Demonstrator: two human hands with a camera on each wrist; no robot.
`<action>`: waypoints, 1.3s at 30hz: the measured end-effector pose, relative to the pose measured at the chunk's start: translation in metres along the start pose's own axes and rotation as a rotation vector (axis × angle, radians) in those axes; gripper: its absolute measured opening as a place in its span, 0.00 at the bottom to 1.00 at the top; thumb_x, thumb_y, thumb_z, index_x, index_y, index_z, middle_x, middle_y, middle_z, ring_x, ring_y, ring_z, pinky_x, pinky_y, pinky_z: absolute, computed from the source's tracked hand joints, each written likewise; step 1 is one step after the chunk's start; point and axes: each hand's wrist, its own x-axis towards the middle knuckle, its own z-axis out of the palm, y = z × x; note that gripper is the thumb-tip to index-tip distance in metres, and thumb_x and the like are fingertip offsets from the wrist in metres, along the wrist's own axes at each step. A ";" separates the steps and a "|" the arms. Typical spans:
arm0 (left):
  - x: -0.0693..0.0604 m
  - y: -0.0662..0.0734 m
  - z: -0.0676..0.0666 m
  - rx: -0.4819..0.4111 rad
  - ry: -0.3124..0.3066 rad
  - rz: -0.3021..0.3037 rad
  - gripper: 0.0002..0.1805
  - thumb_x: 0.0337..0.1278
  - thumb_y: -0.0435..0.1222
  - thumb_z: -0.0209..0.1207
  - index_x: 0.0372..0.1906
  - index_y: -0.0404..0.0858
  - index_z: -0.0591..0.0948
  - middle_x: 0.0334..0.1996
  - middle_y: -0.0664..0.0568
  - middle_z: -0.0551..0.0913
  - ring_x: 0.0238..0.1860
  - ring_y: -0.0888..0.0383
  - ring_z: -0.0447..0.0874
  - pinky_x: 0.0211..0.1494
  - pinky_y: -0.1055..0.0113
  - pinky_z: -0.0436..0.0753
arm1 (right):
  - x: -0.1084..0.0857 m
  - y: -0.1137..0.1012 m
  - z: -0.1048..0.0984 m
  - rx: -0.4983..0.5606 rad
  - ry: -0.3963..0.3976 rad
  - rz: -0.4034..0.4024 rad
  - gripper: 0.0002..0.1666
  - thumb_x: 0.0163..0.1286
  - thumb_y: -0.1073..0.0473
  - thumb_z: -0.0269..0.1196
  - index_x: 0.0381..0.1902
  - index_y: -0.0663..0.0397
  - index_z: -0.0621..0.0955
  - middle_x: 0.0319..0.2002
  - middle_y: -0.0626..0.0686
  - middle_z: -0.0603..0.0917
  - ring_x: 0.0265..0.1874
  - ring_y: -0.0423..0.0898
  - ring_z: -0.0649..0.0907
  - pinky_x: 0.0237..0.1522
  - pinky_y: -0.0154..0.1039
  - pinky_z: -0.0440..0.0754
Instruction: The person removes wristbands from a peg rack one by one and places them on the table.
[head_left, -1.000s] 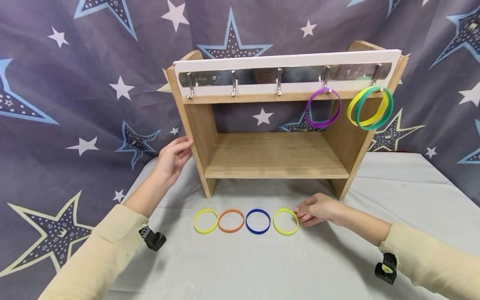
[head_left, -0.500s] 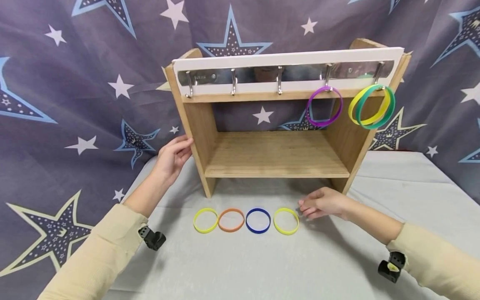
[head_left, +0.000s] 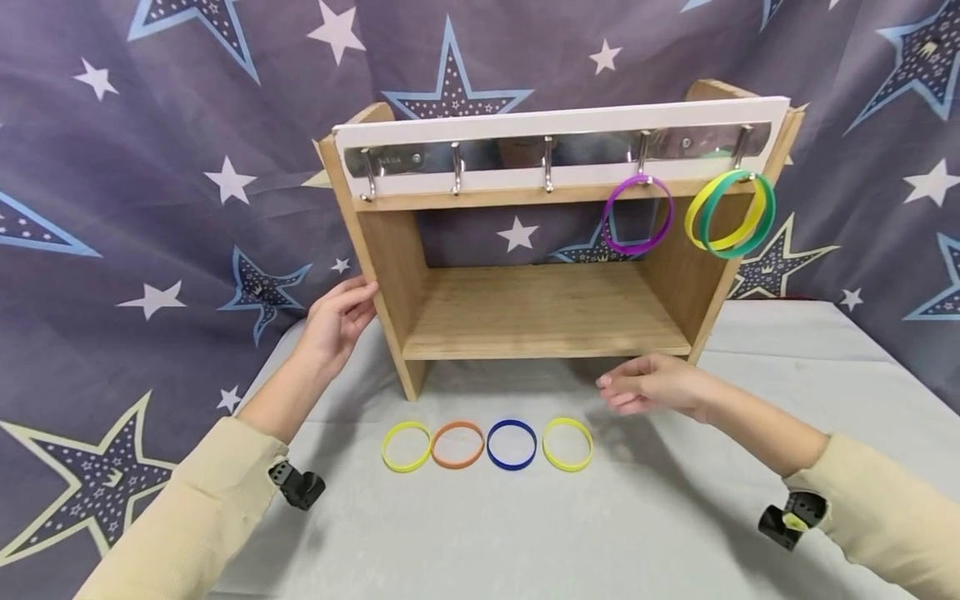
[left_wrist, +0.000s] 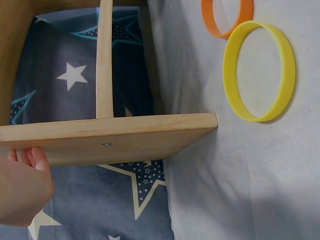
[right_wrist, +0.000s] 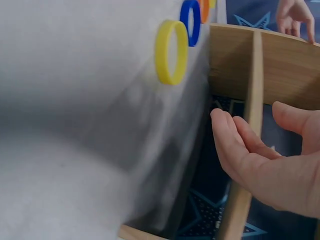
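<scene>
My left hand (head_left: pixel 334 323) touches the outer left side of a wooden shelf (head_left: pixel 547 312) with its fingertips, holding nothing. My right hand (head_left: pixel 660 385) hovers in front of the shelf's lower right, its fingers relaxed and nothing between them, as the right wrist view also shows. On the cloth lie, left to right, a yellow wristband (head_left: pixel 385 458), an orange wristband (head_left: pixel 435 454), a blue wristband (head_left: pixel 490 450) and a second yellow wristband (head_left: pixel 547 454). A purple wristband (head_left: pixel 608 229) hangs on the fourth hook; another yellow wristband (head_left: pixel 692 218) and a green wristband (head_left: pixel 768 227) share the rightmost hook.
A metal hook rail (head_left: pixel 502 156) on a white board runs along the shelf's top front. Pale cloth (head_left: pixel 480 533) covers the table. A dark curtain (head_left: pixel 180 92) with stars hangs behind.
My right hand has lifted and moved back from beside the right yellow wristband toward the shelf. The left hand stays at the shelf's side. The view has shifted slightly.
</scene>
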 end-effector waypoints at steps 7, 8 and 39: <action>0.000 -0.001 0.000 0.012 -0.010 0.017 0.09 0.66 0.28 0.50 0.36 0.43 0.79 0.33 0.58 0.82 0.39 0.66 0.81 0.53 0.76 0.77 | -0.004 -0.011 -0.008 -0.006 0.003 -0.030 0.29 0.74 0.62 0.52 0.64 0.81 0.63 0.56 0.66 0.80 0.40 0.32 0.84 0.51 0.34 0.84; 0.000 -0.001 0.000 0.014 -0.009 0.018 0.09 0.66 0.28 0.50 0.36 0.43 0.80 0.34 0.58 0.82 0.39 0.66 0.81 0.53 0.76 0.76 | -0.004 -0.012 -0.008 -0.005 0.002 -0.034 0.29 0.74 0.63 0.52 0.64 0.82 0.63 0.56 0.66 0.80 0.40 0.32 0.84 0.51 0.34 0.84; 0.001 -0.001 0.000 -0.006 -0.011 0.015 0.06 0.66 0.29 0.51 0.42 0.40 0.76 0.33 0.57 0.82 0.39 0.66 0.82 0.51 0.78 0.79 | -0.039 -0.069 -0.027 -0.116 0.232 -0.167 0.32 0.74 0.50 0.55 0.66 0.67 0.66 0.57 0.53 0.82 0.43 0.27 0.83 0.50 0.27 0.82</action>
